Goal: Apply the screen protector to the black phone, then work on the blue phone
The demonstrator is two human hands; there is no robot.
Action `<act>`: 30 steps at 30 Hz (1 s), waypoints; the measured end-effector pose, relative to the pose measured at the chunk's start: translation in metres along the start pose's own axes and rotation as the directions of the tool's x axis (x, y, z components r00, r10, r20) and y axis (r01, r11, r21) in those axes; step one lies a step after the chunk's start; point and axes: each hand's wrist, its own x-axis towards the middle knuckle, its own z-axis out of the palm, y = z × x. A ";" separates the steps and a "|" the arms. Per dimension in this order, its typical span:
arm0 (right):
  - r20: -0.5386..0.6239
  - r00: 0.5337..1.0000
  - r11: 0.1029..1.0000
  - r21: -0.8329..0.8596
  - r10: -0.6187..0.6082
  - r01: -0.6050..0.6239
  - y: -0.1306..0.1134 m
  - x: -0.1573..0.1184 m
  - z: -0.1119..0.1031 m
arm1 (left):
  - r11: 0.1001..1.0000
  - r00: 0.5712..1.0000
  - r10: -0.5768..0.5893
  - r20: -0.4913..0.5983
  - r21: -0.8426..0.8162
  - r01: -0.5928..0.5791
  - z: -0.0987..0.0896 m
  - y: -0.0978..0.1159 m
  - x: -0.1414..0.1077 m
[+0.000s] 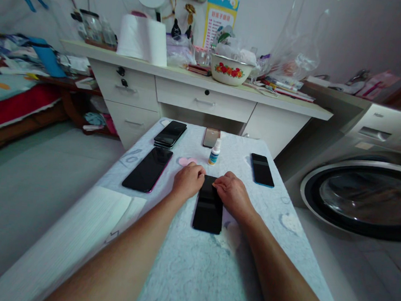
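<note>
A smartphone (208, 212) with a dark screen lies flat on the cloth-covered table, its top end between my hands. My left hand (188, 178) is closed at its upper left edge, fingers curled against the side. At the upper right, my right hand (234, 194) has its fingertips pinched together on the screen; anything between them is hidden. Just beyond stands a small white spray bottle (215, 152) with a blue and yellow label. A larger dark phone (148, 169) lies to the left, and a blue-edged phone (262, 170) to the right.
Stacked phones (170, 134) sit at the table's far left, and a brownish phone (211, 138) at the far edge. White paper sheets (99, 216) lie along the left side. Behind stands a white desk (205, 97) with a flowered bowl (230, 71); a washing machine (369, 151) is at right.
</note>
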 end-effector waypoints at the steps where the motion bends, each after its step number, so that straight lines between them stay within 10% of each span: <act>1: -0.006 1.000 1.000 -0.010 0.013 -0.013 0.000 0.000 0.000 | 1.000 1.000 -0.001 0.000 -0.001 0.001 0.000 0.000 0.000; 30: -0.011 1.000 0.999 -0.047 -0.008 0.008 -0.003 -0.001 0.003 | 1.000 1.000 0.010 -0.019 -0.013 -0.010 0.001 -0.001 0.001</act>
